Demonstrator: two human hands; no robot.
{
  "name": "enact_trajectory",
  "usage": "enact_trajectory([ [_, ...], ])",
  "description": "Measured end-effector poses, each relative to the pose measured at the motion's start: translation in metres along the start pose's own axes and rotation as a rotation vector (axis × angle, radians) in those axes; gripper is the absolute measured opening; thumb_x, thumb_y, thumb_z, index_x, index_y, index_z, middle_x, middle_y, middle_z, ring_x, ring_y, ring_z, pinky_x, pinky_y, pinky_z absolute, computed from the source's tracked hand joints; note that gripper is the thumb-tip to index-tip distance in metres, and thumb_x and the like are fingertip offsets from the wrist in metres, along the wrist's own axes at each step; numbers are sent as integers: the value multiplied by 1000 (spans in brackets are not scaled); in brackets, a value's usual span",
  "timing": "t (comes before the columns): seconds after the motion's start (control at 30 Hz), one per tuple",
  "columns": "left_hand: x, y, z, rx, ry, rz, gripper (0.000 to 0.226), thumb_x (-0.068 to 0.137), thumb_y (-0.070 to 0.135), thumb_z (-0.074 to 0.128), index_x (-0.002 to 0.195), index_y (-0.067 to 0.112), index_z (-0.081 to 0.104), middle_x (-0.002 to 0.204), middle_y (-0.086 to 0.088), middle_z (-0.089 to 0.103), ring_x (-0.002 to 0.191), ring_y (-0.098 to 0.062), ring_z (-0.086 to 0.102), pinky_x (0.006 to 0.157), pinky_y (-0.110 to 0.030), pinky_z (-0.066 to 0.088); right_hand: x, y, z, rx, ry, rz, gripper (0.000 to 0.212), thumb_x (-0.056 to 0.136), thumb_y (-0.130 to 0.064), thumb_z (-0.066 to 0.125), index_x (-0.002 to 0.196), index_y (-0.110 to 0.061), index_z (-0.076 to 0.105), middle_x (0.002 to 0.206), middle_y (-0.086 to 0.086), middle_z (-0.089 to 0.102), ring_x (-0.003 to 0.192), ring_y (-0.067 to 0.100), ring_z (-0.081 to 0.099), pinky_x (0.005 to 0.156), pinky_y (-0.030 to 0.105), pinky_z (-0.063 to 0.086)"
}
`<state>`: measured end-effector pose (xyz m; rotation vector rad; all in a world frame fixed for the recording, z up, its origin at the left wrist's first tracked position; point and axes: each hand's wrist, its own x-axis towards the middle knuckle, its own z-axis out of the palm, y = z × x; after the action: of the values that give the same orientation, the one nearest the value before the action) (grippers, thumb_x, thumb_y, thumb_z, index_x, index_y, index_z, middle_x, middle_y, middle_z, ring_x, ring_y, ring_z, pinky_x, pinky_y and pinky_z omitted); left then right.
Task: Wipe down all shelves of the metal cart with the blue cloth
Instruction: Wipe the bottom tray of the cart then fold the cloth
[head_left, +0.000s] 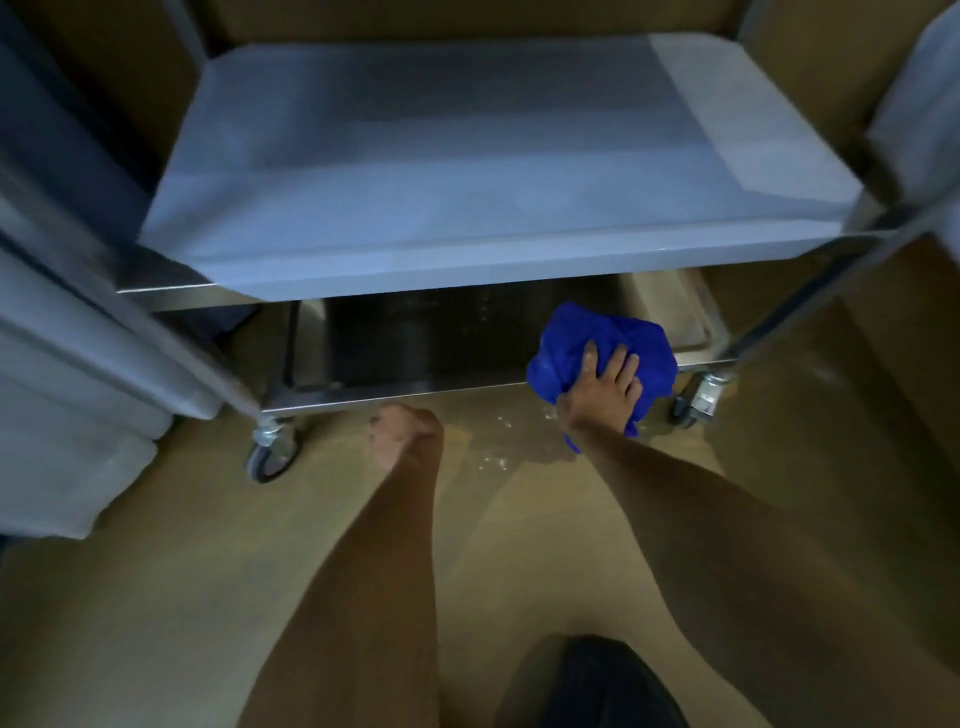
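The metal cart stands right in front of me, with its middle shelf (467, 171) filling the upper view. Below it lies the bottom shelf (415, 358), dark and partly hidden by the shelf above. My right hand (605, 387) presses the bunched blue cloth (597, 332) flat-fingered onto the right front part of the bottom shelf, over its front edge. My left hand (402, 434) hangs in a fist just in front of the bottom shelf's front edge, holding nothing that I can see.
Caster wheels sit at the front left (270, 457) and front right (698, 402) corners. Cart uprights (779, 317) rise at both sides. A pale cloth-covered object (67, 415) stands at the left. Wet specks (493, 457) mark the tan floor. A dark knee (597, 686) is below.
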<state>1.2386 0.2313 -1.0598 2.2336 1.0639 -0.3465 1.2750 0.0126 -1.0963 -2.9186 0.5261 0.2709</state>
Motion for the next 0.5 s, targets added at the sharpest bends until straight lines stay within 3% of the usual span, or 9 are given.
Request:
enact_trajectory([
  [0.13, -6, 35, 33, -28, -52, 24, 41, 102, 25, 42, 125, -6, 57, 132, -24, 56, 126, -36, 51, 102, -36, 40, 39, 60, -26, 28, -38, 133, 78, 98, -41, 45, 159, -22, 1, 164, 19, -8, 151, 40, -6, 121, 51, 6],
  [0.27, -5, 45, 51, -97, 72, -5, 43, 103, 25, 43, 124, -10, 56, 133, -27, 55, 126, -41, 50, 104, -40, 40, 60, 99, -37, 130, -3, 255, 73, 100, -41, 41, 160, -21, 4, 165, 17, -4, 151, 41, -4, 121, 52, 8],
  [0.4, -4, 43, 54, -155, 137, -88, 42, 100, 30, 51, 123, -5, 57, 129, -26, 58, 122, -40, 54, 101, -41, 43, 56, 99, -27, 32, 44, 167, 75, 100, -43, 41, 159, -17, 3, 164, 21, -1, 150, 43, -1, 122, 52, 10],
  [0.5, -2, 41, 49, -164, 130, -109, 43, 98, 32, 55, 123, -2, 56, 129, -26, 58, 121, -41, 54, 101, -41, 43, 48, 96, -22, -74, 43, 34, 68, 101, -44, 29, 159, -17, 7, 164, 21, 6, 150, 42, 5, 122, 52, 9],
])
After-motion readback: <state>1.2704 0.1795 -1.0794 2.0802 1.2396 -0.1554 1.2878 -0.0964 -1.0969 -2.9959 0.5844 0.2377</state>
